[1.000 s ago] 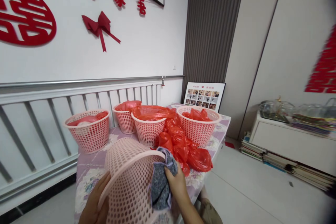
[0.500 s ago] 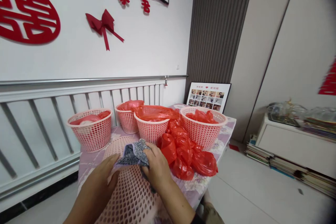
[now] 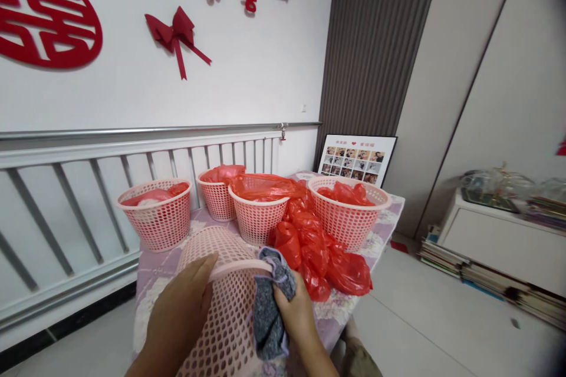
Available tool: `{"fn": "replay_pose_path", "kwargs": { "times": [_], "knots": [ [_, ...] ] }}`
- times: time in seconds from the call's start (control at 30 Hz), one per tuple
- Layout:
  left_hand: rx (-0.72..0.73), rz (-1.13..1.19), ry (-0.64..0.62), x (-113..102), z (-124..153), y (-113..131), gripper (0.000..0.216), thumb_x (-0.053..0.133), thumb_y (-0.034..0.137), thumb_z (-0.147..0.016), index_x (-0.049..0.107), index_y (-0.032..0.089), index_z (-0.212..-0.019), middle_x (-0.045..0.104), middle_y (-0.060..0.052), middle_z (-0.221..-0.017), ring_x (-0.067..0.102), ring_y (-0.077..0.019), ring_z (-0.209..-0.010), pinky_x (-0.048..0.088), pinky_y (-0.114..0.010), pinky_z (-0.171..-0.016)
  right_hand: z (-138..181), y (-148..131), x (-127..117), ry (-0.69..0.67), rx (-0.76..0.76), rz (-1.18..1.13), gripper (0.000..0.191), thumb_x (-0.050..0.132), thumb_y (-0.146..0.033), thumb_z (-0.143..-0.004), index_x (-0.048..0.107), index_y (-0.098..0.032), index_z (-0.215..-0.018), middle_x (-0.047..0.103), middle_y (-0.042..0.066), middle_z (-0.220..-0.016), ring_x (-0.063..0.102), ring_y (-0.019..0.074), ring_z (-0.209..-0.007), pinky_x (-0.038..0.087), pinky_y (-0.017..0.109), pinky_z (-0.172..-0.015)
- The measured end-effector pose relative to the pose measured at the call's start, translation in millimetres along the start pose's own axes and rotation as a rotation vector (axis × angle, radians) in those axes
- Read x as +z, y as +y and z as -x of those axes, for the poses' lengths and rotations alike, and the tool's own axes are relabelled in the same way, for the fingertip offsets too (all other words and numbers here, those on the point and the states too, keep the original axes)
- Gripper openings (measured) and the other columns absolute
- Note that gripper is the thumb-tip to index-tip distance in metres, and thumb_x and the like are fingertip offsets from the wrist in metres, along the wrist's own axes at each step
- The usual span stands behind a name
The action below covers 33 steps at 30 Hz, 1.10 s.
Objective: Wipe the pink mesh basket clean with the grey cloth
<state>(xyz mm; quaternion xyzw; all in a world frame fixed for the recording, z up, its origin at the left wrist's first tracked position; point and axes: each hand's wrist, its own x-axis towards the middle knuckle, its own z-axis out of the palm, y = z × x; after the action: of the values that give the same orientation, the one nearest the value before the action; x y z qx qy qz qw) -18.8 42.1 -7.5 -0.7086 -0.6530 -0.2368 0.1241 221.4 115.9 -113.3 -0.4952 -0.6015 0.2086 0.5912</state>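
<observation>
A pink perforated plastic basket [image 3: 227, 318] lies on its side at the near end of the table, its rim arching across the middle. My left hand [image 3: 183, 300] grips that basket at the left of its rim, with some fingers hidden behind the plastic. In my right hand [image 3: 298, 306] is a grey speckled cloth [image 3: 267, 312] with a lilac edge. The cloth is folded over the right part of the rim and hangs down the basket's side, pinched between thumb and fingers.
Behind stand a left basket [image 3: 154, 224], a back basket [image 3: 217, 200], a middle basket [image 3: 259, 218] and a right basket [image 3: 349, 224], all with red plastic inside. Red plastic bags [image 3: 309, 253] lie heaped beside my right hand. A radiator [image 3: 79, 206] runs behind the flowered tablecloth [image 3: 148, 300].
The cloth has moved right and down and now wraps the basket's rim. My left hand has closed onto the rim's left side. The view has shifted slightly.
</observation>
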Motion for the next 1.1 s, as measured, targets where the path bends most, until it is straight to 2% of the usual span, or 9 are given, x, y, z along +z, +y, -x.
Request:
{"fn": "replay_pose_path", "kwargs": {
  "times": [0.13, 0.23, 0.3, 0.43, 0.53, 0.67, 0.77, 0.9, 1.1],
  "knots": [
    [0.001, -0.038, 0.039, 0, 0, 1, 0.048, 0.037, 0.023, -0.093, 0.058, 0.017, -0.135, 0.065, -0.011, -0.138, 0.062, -0.026, -0.126, 0.053, -0.048, -0.104, 44, 41, 8, 0.018, 0.251, -0.109, 0.035, 0.065, -0.039, -0.075, 0.069, -0.019, -0.104, 0.078, 0.011, -0.097, 0.075, 0.0316, -0.091, 0.061, 0.045, -0.083],
    [0.005, -0.049, 0.065, 0, 0, 1, 0.048, 0.038, 0.023, -0.092, 0.059, 0.017, -0.134, 0.066, -0.011, -0.137, 0.063, -0.0268, -0.125, 0.053, -0.048, -0.104, 63, 54, 14, 0.032, 0.304, -0.165, 0.033, 0.066, -0.04, -0.074, 0.072, -0.022, -0.1, 0.079, 0.009, -0.093, 0.076, 0.0309, -0.086, 0.063, 0.043, -0.077],
    [-0.009, -0.028, 0.084, 1, 1, -3, 0.047, 0.037, 0.025, -0.093, 0.059, 0.016, -0.133, 0.066, -0.013, -0.136, 0.063, -0.0276, -0.125, 0.053, -0.05, -0.103, 60, 52, 14, 0.025, 0.29, -0.175, 0.031, 0.067, -0.039, -0.075, 0.072, -0.022, -0.1, 0.079, 0.008, -0.094, 0.076, 0.0299, -0.087, 0.062, 0.042, -0.077],
    [-0.039, 0.082, 0.088, 9, 7, -15, 0.046, 0.037, 0.028, -0.095, 0.055, 0.013, -0.134, 0.066, -0.014, -0.136, 0.062, -0.0255, -0.125, 0.052, -0.048, -0.105, 22, 32, 1, 0.06, 0.185, -0.12, 0.034, 0.065, -0.036, -0.076, 0.072, -0.018, -0.104, 0.078, 0.01, -0.097, 0.074, 0.0294, -0.091, 0.061, 0.043, -0.082],
    [-0.046, 0.146, 0.071, 15, 11, -19, 0.043, 0.037, 0.027, -0.095, 0.054, 0.015, -0.133, 0.067, -0.012, -0.134, 0.063, -0.0238, -0.125, 0.051, -0.047, -0.107, -16, 7, -13, 0.053, 0.005, -0.025, 0.033, 0.063, -0.03, -0.077, 0.07, -0.018, -0.107, 0.075, 0.01, -0.104, 0.07, 0.029, -0.099, 0.057, 0.046, -0.092],
    [-0.027, 0.181, 0.072, 16, 5, -12, 0.042, 0.038, 0.025, -0.094, 0.057, 0.015, -0.13, 0.068, -0.012, -0.132, 0.063, -0.0236, -0.124, 0.051, -0.047, -0.108, -50, -34, -19, -0.097, -0.306, 0.088, 0.04, 0.058, -0.013, -0.076, 0.067, -0.021, -0.114, 0.066, 0.011, -0.123, 0.062, 0.0275, -0.118, 0.049, 0.049, -0.105],
    [-0.01, 0.156, 0.073, 11, -5, -5, 0.043, 0.039, 0.025, -0.093, 0.06, 0.015, -0.13, 0.068, -0.012, -0.133, 0.062, -0.0243, -0.125, 0.05, -0.047, -0.109, -56, -65, -10, -0.234, -0.441, 0.175, 0.052, 0.058, -0.003, -0.069, 0.065, -0.021, -0.117, 0.06, 0.011, -0.133, 0.057, 0.0264, -0.125, 0.048, 0.046, -0.107],
    [-0.005, 0.121, 0.041, 6, -11, -4, 0.045, 0.039, 0.022, -0.092, 0.06, 0.015, -0.13, 0.067, -0.012, -0.135, 0.062, -0.025, -0.125, 0.051, -0.047, -0.108, -48, -81, 4, -0.253, -0.459, 0.228, 0.051, 0.058, -0.003, -0.068, 0.063, -0.018, -0.116, 0.059, 0.014, -0.132, 0.058, 0.0279, -0.121, 0.05, 0.047, -0.104],
    [-0.003, 0.061, -0.031, 9, -2, -1, 0.047, 0.035, 0.024, -0.095, 0.058, 0.016, -0.134, 0.064, -0.012, -0.139, 0.061, -0.0263, -0.127, 0.052, -0.049, -0.106, -37, -59, 5, -0.118, -0.418, 0.14, 0.04, 0.059, -0.009, -0.075, 0.063, -0.021, -0.112, 0.064, 0.012, -0.119, 0.062, 0.0276, -0.113, 0.052, 0.046, -0.1]
  ]
}}
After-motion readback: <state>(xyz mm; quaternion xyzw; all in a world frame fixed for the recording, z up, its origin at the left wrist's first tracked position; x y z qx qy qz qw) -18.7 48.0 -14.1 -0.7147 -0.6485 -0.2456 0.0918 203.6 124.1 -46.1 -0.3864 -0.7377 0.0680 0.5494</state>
